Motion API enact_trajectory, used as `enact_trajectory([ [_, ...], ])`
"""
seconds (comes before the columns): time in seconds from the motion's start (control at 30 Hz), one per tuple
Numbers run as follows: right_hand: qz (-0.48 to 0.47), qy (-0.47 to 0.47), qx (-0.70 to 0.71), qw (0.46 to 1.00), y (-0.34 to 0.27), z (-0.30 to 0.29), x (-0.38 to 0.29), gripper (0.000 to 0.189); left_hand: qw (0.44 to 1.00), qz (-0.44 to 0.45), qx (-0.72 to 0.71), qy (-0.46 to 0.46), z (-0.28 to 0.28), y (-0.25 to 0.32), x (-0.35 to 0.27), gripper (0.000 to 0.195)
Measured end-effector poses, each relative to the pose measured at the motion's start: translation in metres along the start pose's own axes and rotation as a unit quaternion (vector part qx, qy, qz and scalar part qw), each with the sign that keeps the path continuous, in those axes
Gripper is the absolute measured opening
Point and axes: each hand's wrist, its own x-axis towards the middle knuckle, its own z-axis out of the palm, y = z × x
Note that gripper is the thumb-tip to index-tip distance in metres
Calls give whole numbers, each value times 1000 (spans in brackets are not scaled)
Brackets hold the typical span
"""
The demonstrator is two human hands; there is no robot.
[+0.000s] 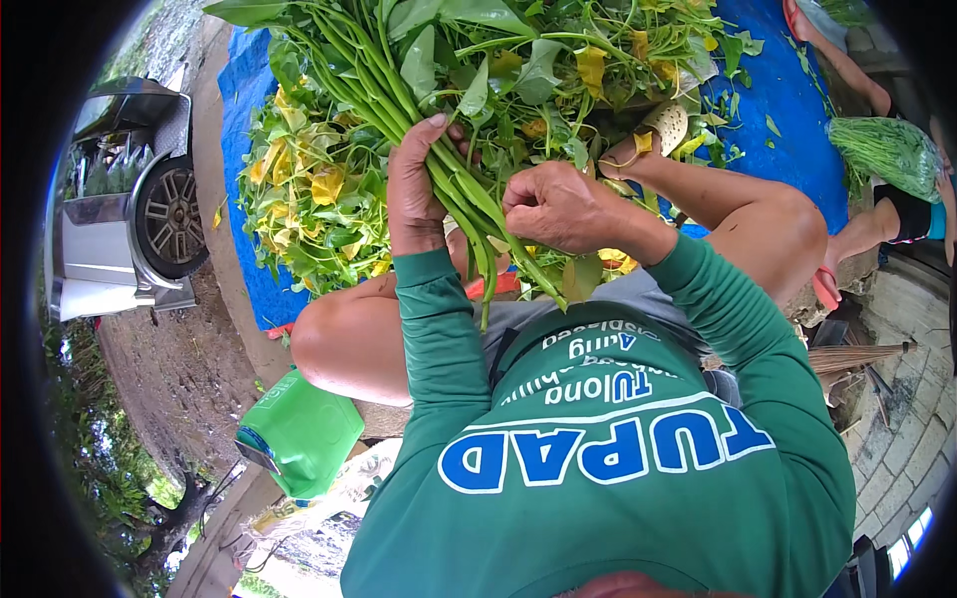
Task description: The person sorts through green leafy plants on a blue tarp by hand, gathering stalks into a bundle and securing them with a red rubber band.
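Note:
A bunch of long green leafy-vegetable stems (404,112) slants across the middle, its leaves at the top and its cut ends hanging near my lap. My left hand (419,179) is wrapped around the stems, thumb on top. Beside the lower part of the bunch, my right hand (557,208) has its fingers curled with the fingertips at the stems' edge; whether they pinch a stem is hidden. Under and beyond both hands lies a large heap of green and yellowing leaves (299,202) on a blue tarpaulin (777,142).
A green plastic container (314,430) stands by my left knee. To the right, another person's arm and leg show near a plastic bag of greens (886,157). A stick broom (852,357) lies at the right. A metal-bodied vehicle (127,224) is at the far left.

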Motion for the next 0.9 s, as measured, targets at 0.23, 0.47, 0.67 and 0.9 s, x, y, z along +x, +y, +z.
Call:
enact_trajectory([
  [0.23,77,84,116,987,13,-12,1,17,1000,-14,-20,-14,-7,5,-1,21],
  [0.47,-359,305,-206,858,-23,-24,44,20,998,-30,-38,-32,-6,-4,3,32],
  [0.67,-305,203,-343,865,-13,-34,52,14,998,-39,-37,-9,6,-7,-1,38],
  [0.9,-163,194,-308,917,2,-13,13,6,999,-18,-6,48,-5,-11,6,27],
])
